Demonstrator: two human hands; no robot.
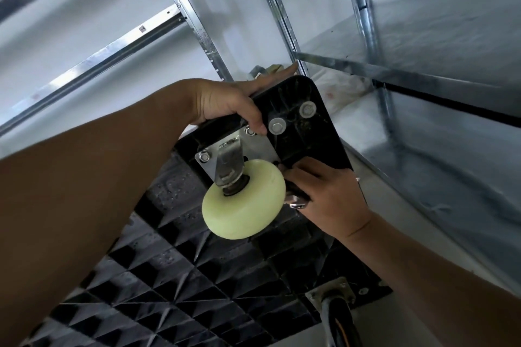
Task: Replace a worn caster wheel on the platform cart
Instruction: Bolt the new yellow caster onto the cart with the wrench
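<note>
Right hand [324, 194] is curled shut around a small shiny tool [296, 201] (only its metal end shows, so I cannot tell what kind) and its fingertips press in just right of the pale wheel [244, 198], at the near right corner of the mounting plate [253, 146]. Left hand [225, 104] clamps the far edge of the upturned black cart [310, 127], thumb down beside the far bolt [250, 130], fingers flat over the rim.

With the wheel's axle running roughly left to right, the wheel bulges toward the right hand and crowds the fastener it is after; that hand is plainly the nearer one, and I judge it must work in the narrow gap between wheel and cart rim. A second bolt [204, 156] sits open on the left corner. Metal shelf posts [284, 20] stand close behind the cart's far corner, while the ribbed underside [169, 276] nearer the camera lies open. Another caster [335, 304] stands near right.
</note>
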